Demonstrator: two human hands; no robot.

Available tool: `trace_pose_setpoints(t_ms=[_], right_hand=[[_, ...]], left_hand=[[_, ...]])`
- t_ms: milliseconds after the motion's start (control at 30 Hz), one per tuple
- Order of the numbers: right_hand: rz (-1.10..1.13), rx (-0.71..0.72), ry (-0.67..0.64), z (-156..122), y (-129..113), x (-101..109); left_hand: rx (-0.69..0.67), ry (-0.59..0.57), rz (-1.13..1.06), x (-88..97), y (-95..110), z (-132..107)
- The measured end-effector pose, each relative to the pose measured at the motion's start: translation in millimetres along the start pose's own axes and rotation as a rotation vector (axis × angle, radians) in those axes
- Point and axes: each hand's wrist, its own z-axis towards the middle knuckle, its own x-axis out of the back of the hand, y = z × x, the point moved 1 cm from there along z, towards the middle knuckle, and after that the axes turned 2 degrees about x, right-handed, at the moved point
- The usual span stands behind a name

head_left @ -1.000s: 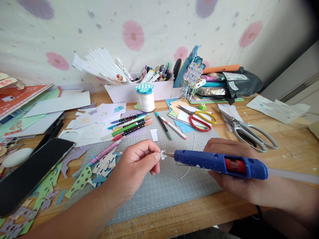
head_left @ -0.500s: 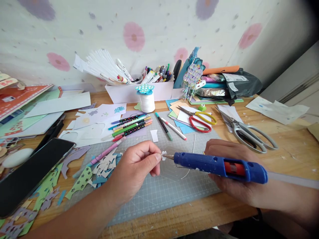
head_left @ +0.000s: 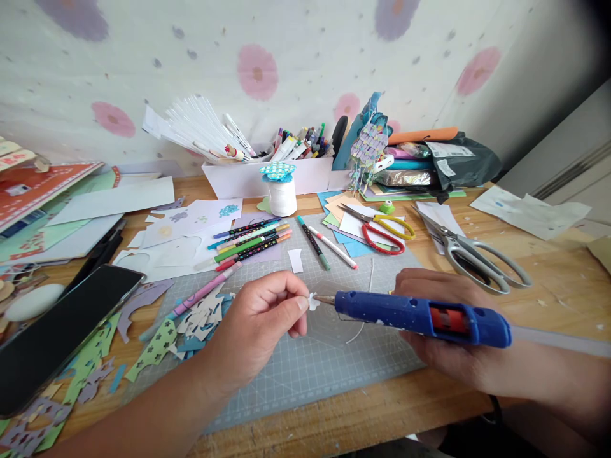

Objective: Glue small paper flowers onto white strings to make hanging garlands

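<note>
Between the thumb and fingertips of my left hand [head_left: 272, 318] is a small white paper flower [head_left: 314, 301], pinched at its left edge. My right hand [head_left: 443, 356] is wrapped around a blue hot glue gun [head_left: 386, 312], which lies level with its metal nozzle pointing left. The nozzle tip is at the flower, touching or very close to it. A glue stick [head_left: 563, 340] runs out of the gun's rear over my right wrist. Below, a white cord [head_left: 371, 277] lies on the grey cutting mat [head_left: 305, 388].
Felt-tip pens [head_left: 252, 245] and paper scraps [head_left: 203, 321] lie left of centre, beside a black phone [head_left: 67, 337]. Red-and-yellow scissors [head_left: 382, 235] and grey scissors [head_left: 477, 254] lie at the right. A white spool [head_left: 282, 196] stands before a pen box [head_left: 310, 175].
The glue gun has shifted very slightly right and up, and a little more of the white flower shows. My left hand has stayed nearly still, keeping its pinch.
</note>
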Motion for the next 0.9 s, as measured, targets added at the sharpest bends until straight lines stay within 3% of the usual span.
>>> trace_pose_setpoints(t_ms=[900], right_hand=[[-0.012,-0.020,-0.021,-2.4,-0.6,0.7]], left_hand=[[0.021,0.012,-0.134,-2.7,1.4,0.5]])
